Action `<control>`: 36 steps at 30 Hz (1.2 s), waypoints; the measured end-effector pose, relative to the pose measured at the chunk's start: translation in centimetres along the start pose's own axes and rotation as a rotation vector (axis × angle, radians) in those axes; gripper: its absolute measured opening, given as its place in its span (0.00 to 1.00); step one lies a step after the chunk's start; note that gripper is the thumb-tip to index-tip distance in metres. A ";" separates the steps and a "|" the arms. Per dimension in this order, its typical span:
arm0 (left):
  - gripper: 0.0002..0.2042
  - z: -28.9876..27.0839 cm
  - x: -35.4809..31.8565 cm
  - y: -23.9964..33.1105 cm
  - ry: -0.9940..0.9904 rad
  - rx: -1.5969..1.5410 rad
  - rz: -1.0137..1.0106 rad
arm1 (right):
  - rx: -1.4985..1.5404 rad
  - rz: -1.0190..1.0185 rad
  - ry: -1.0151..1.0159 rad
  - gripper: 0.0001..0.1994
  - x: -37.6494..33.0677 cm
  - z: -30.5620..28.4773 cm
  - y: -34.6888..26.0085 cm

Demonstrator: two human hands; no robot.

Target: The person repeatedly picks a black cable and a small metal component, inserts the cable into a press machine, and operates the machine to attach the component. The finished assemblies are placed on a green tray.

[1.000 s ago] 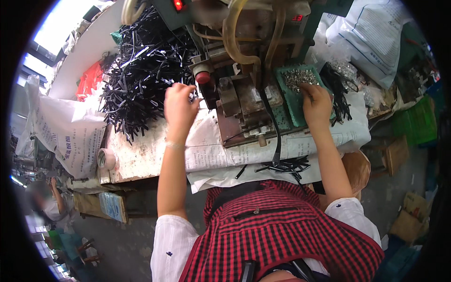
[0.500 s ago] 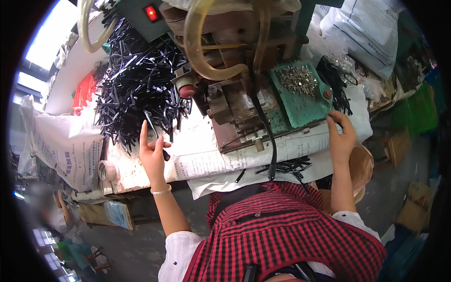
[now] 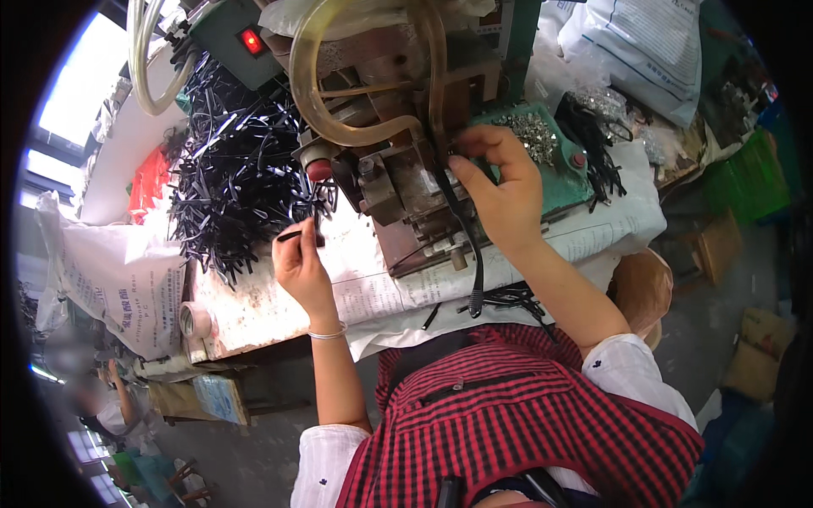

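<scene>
My left hand is closed in a pinch on a thin black strip, just right of a big heap of black strips. My right hand reaches over the green plate to the middle of the bench machine. Its thumb and forefinger come together beside the machine's metal block; whatever lies between them is too small or hidden to make out. Small shiny metal pieces lie piled on the plate, behind that hand. A black strap-like piece hangs down the machine's front.
Loose clear hoses loop over the machine, with a red button at its left and another on the plate. Several black strips lie at the table's front edge. A tape roll stands at left, white sacks beyond.
My right hand has moved left and inward from the green plate's right corner to the machine's middle. My left hand has drawn back right from the heap, its fingers now closed on the strip.
</scene>
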State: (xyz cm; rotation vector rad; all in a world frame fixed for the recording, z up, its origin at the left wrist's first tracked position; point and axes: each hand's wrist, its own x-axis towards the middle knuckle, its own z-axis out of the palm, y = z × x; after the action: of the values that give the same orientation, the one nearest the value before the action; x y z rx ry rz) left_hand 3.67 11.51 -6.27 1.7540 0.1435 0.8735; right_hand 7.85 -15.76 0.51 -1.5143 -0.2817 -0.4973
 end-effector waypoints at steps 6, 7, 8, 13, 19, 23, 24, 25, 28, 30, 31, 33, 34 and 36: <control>0.11 3.5 0.8 11.0 -0.084 -0.048 0.526 | 0.274 0.226 -0.012 0.22 0.4 0.5 -1.6; 0.11 3.7 0.1 12.8 -0.146 0.015 0.666 | 0.265 0.223 -0.023 0.22 0.6 0.6 -2.2; 0.12 4.3 -0.6 13.9 -0.231 0.045 0.737 | 0.251 0.219 -0.026 0.22 0.7 0.5 -2.6; 0.13 6.3 -2.5 15.0 -0.479 0.203 0.981 | 0.140 0.092 -0.234 0.29 -0.4 -0.9 -6.0; 0.12 9.0 -2.3 13.0 -0.448 0.113 1.067 | -0.320 0.070 0.177 0.25 3.5 -10.2 3.7; 0.11 9.3 -2.3 12.6 -0.401 0.108 1.090 | -0.602 0.155 0.052 0.14 -0.1 -12.5 6.2; 0.11 9.4 -2.2 12.6 -0.395 0.113 1.092 | -0.661 0.176 0.002 0.12 -0.6 -12.4 6.0; 0.11 9.4 -2.3 12.6 -0.389 0.120 1.095 | -0.719 0.196 -0.049 0.11 -0.9 -12.2 5.6; 0.12 9.1 -2.6 12.6 -0.428 0.063 1.028 | -0.908 0.051 -0.063 0.10 -0.9 -11.1 5.8; 0.14 8.5 -2.9 12.5 -0.457 0.066 0.988 | -1.008 -0.006 -0.032 0.11 -0.8 -9.8 6.2; 0.16 8.1 -3.4 12.7 -0.477 0.082 0.932 | -1.097 0.004 -0.067 0.09 -0.6 -9.9 6.7; 0.19 7.3 -4.7 12.9 -0.491 0.078 0.789 | -1.250 0.029 -0.106 0.06 -0.2 -9.3 6.1; 0.21 6.5 -5.5 12.7 -0.480 0.055 0.706 | -1.251 0.016 -0.131 0.06 -0.2 -8.3 5.7; 0.19 3.8 -7.1 12.1 -0.503 0.132 0.645 | -1.301 0.005 -0.155 0.04 -0.2 -8.3 5.3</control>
State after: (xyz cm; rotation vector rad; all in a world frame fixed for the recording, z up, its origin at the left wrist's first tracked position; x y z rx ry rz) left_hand -2.93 0.43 0.41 2.1266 -0.7454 0.8428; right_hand 9.14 -24.07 -4.62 -2.8220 -0.0399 -0.5877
